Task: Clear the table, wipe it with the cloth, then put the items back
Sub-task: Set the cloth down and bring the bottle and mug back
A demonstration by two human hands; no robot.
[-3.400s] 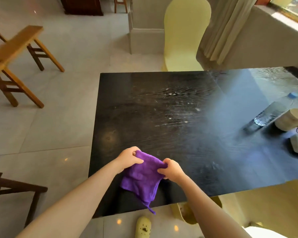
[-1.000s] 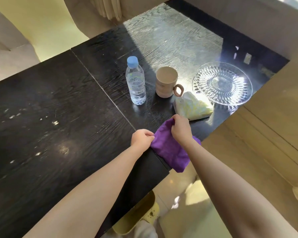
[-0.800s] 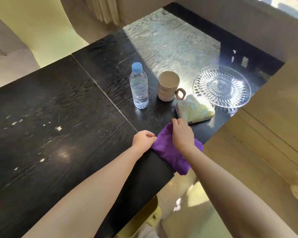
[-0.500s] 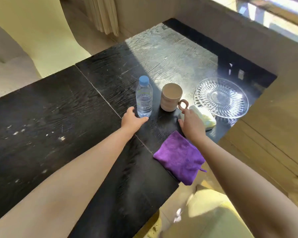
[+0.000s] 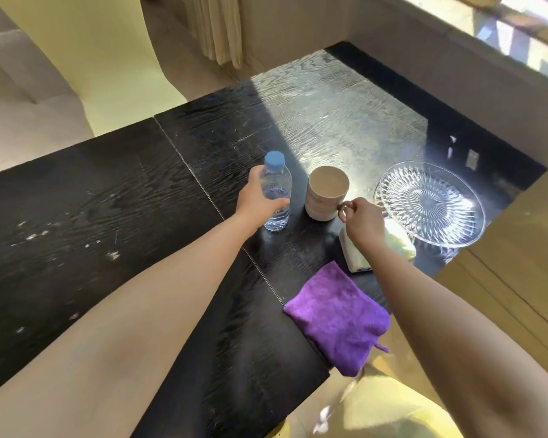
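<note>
cloth [image 5: 337,317] now lies let go at the near edge of the worktop [image 5: 114,222], one corner hanging over; a second ago both hands were folding it there. left hand [image 5: 257,200] has since gone to the water bottle [image 5: 276,192], fingers wrapped round its middle, bottle upright and seemingly on the surface. right hand [image 5: 363,221] has gone to the mug [image 5: 326,192], fingers pinched on the handle, mug upright. glass dish [image 5: 429,203] sits just right of the mug in the sunlit corner; a small packet [image 5: 393,245] lies between dish and cloth, partly under the right wrist, contents unclear

judged: wiping looks finished, and the putting-back step has begun with bottle and mug together. pale specks on the left half of the worktop may be wear, cannot tell. risk is slight: the overhanging cloth could slip off
</note>
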